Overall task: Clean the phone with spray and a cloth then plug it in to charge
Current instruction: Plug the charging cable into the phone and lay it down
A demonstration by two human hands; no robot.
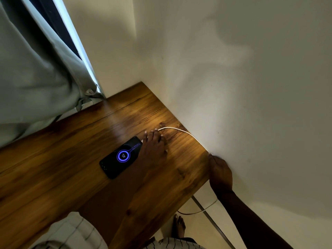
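I see bare table [53, 177] lower left; my left hand [152, 146] lies spread flat beside the phone [120, 157] (screen lit), touching the cable [179, 130].

A wooden table [59, 173] with a glossy, streaked brown grain is filling the lower left, its far end meeting the white wall. A dark phone [119, 158] is lying flat on it, screen up and glowing with a blue ring, its upper end sitting just under the fingers [152, 135] of the left hand [152, 148], which is pressing flat on the wood. A white cable [179, 130] is arcing across the tabletop from beneath those fingertips toward the wall edge. The right hand [220, 174] is resting at the table's corner beside the wall
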